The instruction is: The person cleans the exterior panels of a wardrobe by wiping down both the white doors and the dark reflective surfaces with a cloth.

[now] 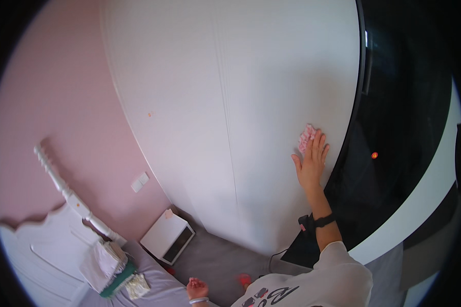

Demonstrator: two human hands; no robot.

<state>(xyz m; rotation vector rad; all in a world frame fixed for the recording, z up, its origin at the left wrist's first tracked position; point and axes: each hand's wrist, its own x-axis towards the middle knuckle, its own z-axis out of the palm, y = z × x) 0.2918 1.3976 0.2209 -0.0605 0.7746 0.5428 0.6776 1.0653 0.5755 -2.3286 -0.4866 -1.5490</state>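
Note:
My right hand (312, 159) lies with its fingers spread on a pink and white cloth (307, 137), pressing it flat against a white wardrobe door panel (276, 92). The crumpled cloth sticks out to the left of the fingertips. A black strap with a small device is around the right wrist. Low in the view, my left hand (198, 288) hangs near the bed with its fingers curled and a bangle at the wrist; nothing shows in it. To the right of the white panel stands a glossy black panel (392, 115) with a small round sticker.
A white nightstand (163, 234) with a dark front stands by the pink wall (61, 96). At lower left are a white headboard (50, 245) with a turned post and a bed with folded fabrics (111, 264). A cable (272, 261) runs along the grey floor (211, 249).

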